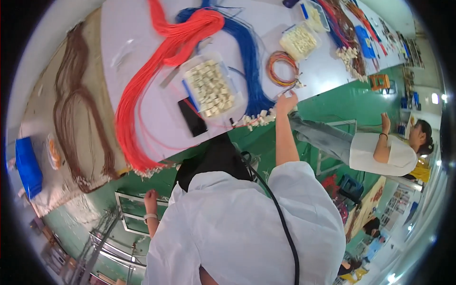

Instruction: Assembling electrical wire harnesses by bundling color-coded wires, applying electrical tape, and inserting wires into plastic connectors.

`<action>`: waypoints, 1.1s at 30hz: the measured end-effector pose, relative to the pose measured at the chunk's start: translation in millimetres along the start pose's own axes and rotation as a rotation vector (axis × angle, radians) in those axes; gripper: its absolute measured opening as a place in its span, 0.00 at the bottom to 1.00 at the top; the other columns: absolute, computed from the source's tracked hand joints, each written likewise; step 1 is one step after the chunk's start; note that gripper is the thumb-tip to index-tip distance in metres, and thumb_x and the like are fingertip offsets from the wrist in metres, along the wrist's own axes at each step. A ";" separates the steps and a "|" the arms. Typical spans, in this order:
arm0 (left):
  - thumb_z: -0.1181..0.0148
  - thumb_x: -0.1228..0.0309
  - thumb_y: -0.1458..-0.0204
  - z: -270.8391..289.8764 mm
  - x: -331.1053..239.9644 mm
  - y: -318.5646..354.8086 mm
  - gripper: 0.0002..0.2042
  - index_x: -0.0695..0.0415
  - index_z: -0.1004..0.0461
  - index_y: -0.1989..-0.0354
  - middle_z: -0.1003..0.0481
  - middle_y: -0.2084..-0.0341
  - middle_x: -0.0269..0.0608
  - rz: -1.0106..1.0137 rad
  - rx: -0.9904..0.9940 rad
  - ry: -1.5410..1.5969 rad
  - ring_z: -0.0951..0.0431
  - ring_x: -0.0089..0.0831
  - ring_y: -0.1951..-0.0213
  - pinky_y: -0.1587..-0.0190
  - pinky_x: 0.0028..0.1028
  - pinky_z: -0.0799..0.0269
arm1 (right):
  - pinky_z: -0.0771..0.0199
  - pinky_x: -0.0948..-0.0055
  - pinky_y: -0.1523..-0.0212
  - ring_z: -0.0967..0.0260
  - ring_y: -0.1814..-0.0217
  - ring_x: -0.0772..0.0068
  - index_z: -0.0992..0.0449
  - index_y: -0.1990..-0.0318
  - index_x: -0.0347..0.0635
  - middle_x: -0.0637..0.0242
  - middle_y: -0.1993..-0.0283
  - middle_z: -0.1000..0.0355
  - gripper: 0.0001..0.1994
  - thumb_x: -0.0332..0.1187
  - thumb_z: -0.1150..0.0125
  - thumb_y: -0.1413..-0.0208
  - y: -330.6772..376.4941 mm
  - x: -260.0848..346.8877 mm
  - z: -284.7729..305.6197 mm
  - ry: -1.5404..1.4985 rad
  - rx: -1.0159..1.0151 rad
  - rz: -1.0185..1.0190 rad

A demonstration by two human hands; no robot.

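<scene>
At three o'clock of the connector tray, the right hand touches the blue wire bundle's white connector ends; finger state unclear. Left hand, at seven o'clock, hangs loose. One red bundle, two trays.

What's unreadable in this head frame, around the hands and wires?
- Right hand at the table edge: too small to tell whether it grips the blue wires' white connectors.
- Left hand: low and small, grasp unclear.
- Black slab: kind unclear.
- Tray of white connectors: details blurred.
</scene>
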State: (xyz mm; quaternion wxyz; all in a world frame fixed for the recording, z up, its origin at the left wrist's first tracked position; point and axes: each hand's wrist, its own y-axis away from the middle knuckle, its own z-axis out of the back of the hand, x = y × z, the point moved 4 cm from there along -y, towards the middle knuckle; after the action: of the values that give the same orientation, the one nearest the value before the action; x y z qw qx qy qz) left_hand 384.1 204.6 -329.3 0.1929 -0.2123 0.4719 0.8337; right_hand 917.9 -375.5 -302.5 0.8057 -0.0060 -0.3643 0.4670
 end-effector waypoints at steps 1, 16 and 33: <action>0.48 0.68 0.40 -1.4 -31.3 -7.9 0.12 0.64 0.25 0.57 0.23 0.64 0.42 -0.052 -0.024 0.110 0.23 0.27 0.63 0.58 0.26 0.27 | 0.41 0.55 0.39 0.39 0.43 0.45 0.30 0.51 0.31 0.45 0.49 0.34 0.22 0.27 0.40 0.58 -22.0 -16.9 -10.1 -0.037 0.014 -0.049; 0.42 0.80 0.49 -292.7 -606.0 18.4 0.15 0.62 0.28 0.51 0.24 0.56 0.44 -0.825 0.575 -0.107 0.23 0.34 0.56 0.52 0.31 0.29 | 0.27 0.75 0.70 0.30 0.72 0.71 0.26 0.68 0.38 0.63 0.70 0.30 0.13 0.23 0.31 0.66 -100.2 90.4 30.0 -0.446 0.316 0.327; 0.49 0.77 0.41 -326.7 -620.7 -63.5 0.11 0.67 0.29 0.51 0.24 0.58 0.45 -0.184 0.632 0.695 0.22 0.27 0.60 0.56 0.26 0.23 | 0.33 0.71 0.60 0.34 0.60 0.66 0.37 0.56 0.40 0.60 0.61 0.34 0.24 0.19 0.33 0.63 -29.1 190.2 6.3 -1.009 0.657 0.384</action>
State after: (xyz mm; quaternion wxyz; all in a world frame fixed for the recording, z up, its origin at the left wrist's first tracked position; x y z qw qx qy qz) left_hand 991.9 -123.9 -193.1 0.1517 -0.4504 0.7181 0.5083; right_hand 992.6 -250.0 -177.1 0.3964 0.3972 -0.5295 0.6362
